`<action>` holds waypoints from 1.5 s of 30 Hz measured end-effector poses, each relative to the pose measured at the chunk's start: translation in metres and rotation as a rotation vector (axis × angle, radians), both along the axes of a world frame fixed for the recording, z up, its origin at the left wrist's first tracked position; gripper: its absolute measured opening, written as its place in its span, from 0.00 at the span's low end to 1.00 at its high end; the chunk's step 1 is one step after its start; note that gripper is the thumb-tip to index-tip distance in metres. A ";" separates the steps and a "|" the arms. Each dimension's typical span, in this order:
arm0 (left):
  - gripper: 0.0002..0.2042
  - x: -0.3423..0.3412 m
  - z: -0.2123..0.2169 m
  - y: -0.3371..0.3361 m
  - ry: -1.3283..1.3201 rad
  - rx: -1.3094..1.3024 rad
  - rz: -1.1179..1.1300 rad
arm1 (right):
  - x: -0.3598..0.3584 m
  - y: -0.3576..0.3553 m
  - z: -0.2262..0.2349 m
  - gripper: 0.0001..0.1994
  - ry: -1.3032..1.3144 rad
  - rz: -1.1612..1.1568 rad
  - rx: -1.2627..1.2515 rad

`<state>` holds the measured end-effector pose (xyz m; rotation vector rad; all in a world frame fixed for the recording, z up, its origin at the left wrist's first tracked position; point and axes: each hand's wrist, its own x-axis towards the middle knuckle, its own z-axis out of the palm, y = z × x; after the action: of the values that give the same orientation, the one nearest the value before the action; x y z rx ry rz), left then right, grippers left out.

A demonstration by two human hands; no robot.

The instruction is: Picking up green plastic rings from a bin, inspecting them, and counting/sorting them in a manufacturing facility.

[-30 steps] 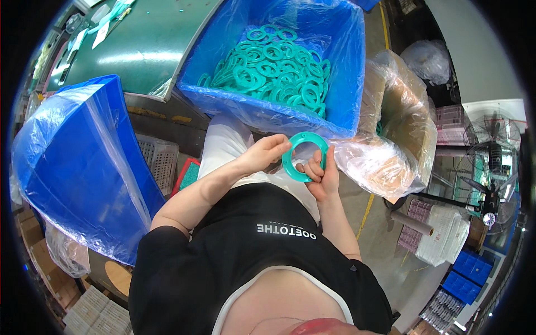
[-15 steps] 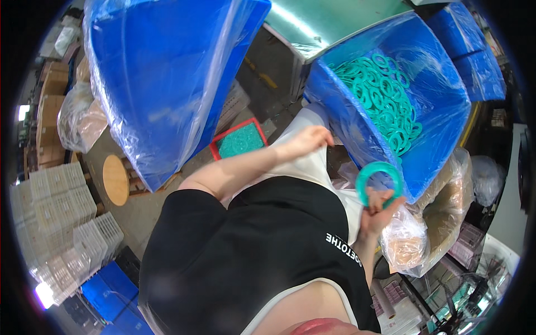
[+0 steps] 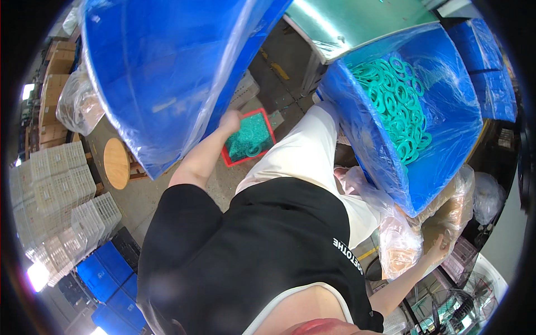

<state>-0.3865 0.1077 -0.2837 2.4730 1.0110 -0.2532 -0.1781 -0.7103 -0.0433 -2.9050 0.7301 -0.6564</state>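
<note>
My left hand (image 3: 230, 120) hangs over the far left edge of a red tray (image 3: 235, 163), its fingers curled; what they hold, if anything, is hidden. Small green scraps (image 3: 248, 134) fill the tray, and a green loop lies near its front. Out to the right, my right hand (image 3: 440, 251) reaches over a plastic-lined cardboard box (image 3: 403, 254), with its fingers apart and no ring seen in them. Many green rings (image 3: 393, 106) are heaped inside a blue bin (image 3: 446, 134) lined with clear plastic.
A large blue bin (image 3: 151, 72) with plastic film stands at the far left. Behind is a green-topped table (image 3: 357, 28). White crates (image 3: 53, 190) are stacked at the left, near a round wooden stool (image 3: 116, 163). A fan (image 3: 474, 296) stands at the lower right.
My right hand has moved right and down to the cardboard box; the green ring it held is no longer in sight. My left hand has moved left to the red tray.
</note>
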 end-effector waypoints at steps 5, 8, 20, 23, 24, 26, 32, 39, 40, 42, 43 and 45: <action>0.16 0.137 0.183 -0.052 -0.637 -0.353 -0.194 | 0.034 0.085 -0.001 0.14 0.053 0.459 0.544; 0.16 0.239 0.274 -0.082 -1.101 0.151 -0.740 | 0.072 0.172 0.006 0.10 0.034 0.557 0.634; 0.37 0.439 0.243 -0.124 -0.520 0.467 -0.720 | 0.192 0.282 -0.130 0.30 0.722 1.004 0.125; 0.37 0.443 0.243 -0.126 -0.530 0.476 -0.718 | 0.221 0.285 -0.173 0.53 0.833 0.892 0.053; 0.37 0.442 0.243 -0.126 -0.530 0.480 -0.719 | 0.226 0.286 -0.185 0.53 0.842 0.896 0.055; 0.37 0.444 0.242 -0.127 -0.527 0.481 -0.722 | 0.235 0.285 -0.205 0.54 0.831 0.914 0.070; 0.37 0.439 0.249 -0.131 -0.536 0.484 -0.733 | 0.231 0.285 -0.215 0.46 0.820 1.194 0.030; 0.37 0.439 0.247 -0.131 -0.548 0.501 -0.724 | 0.200 0.292 -0.218 0.38 0.596 1.361 0.064; 0.37 0.439 0.247 -0.132 -0.560 0.500 -0.727 | 0.197 0.292 -0.223 0.38 0.559 1.347 0.051; 0.37 0.439 0.247 -0.133 -0.556 0.495 -0.722 | 0.197 0.292 -0.226 0.38 0.521 1.338 0.035; 0.37 0.438 0.248 -0.132 -0.549 0.492 -0.720 | 0.198 0.293 -0.226 0.39 0.505 1.346 0.071; 0.37 0.440 0.246 -0.130 -0.561 0.502 -0.717 | 0.199 0.302 -0.219 0.39 0.493 1.361 0.106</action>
<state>0.0540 -0.0222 -0.0377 2.9986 -0.0847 0.5212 0.0208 -0.4080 -0.2627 -2.5880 -1.1242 0.2530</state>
